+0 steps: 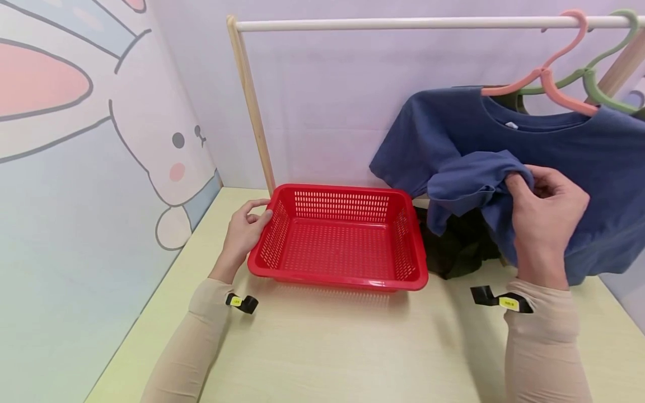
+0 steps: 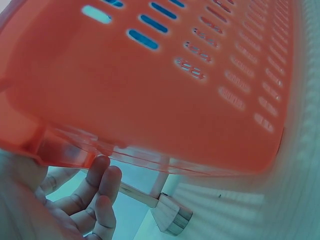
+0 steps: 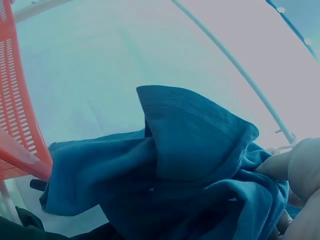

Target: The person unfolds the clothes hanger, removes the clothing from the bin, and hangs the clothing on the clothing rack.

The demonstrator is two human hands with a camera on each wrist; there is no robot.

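A red plastic basket point(image 1: 337, 282) with slotted walls holds nothing inside. My left hand point(image 1: 244, 229) grips its left rim, the thumb on top and the fingers outside; the left wrist view shows fingertips point(image 2: 102, 162) under the rim. My right hand point(image 1: 549, 218) pinches a bunched blue garment point(image 1: 466, 176), whose stitched hem point(image 3: 200, 112) appears in the right wrist view. Behind it a darker blue T-shirt point(image 1: 599, 168) hangs on a pink hanger point(image 1: 519, 84). Whether the bunched cloth is separate from that shirt, I cannot tell.
A white rail point(image 1: 403, 23) on wooden posts point(image 1: 250, 106) spans the back. Beside the pink hanger is a green hanger point(image 1: 599, 56). Dark cloth point(image 1: 456, 246) lies right of the basket on the pale table point(image 1: 342, 347). A rabbit-painted wall point(image 1: 75, 224) borders the left.
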